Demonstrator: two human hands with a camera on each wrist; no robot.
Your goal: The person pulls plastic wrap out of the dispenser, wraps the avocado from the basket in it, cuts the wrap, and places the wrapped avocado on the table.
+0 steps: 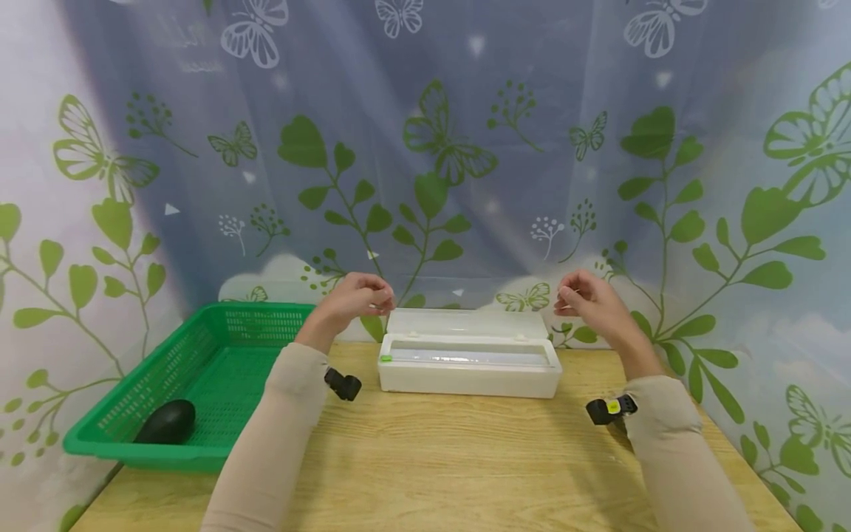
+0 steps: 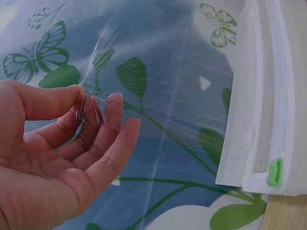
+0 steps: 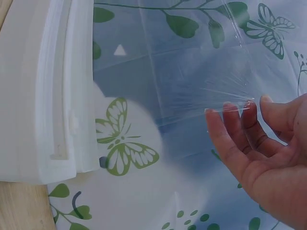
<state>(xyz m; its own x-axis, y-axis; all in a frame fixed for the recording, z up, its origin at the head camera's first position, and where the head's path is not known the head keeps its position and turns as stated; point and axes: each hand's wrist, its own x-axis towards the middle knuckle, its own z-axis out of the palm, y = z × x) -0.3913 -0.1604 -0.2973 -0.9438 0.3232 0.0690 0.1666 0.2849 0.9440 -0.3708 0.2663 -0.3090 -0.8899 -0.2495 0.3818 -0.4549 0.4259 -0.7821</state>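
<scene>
A white cling film dispenser [image 1: 465, 380] lies lengthwise on the table, its lid [image 1: 465, 324] raised at the back. Clear cling film [image 2: 160, 103] stretches up from the box, with creases fanning out from the fingertips. My left hand [image 1: 355, 301] pinches one corner of the film between thumb and fingers, above the box's left end. Above the right end, my right hand [image 1: 597, 304] holds the other corner [image 3: 230, 96] at its fingertips, the film bunched there. A small green slider [image 2: 275, 172] sits at the dispenser's left end.
A green plastic basket [image 1: 219, 454] stands on the left of the wooden table [image 1: 452, 465], partly behind my left forearm. Inside it lies a glossy dark oval thing [image 1: 168, 423]. A curtain [image 1: 532, 162] with leaves and butterflies hangs close behind the dispenser.
</scene>
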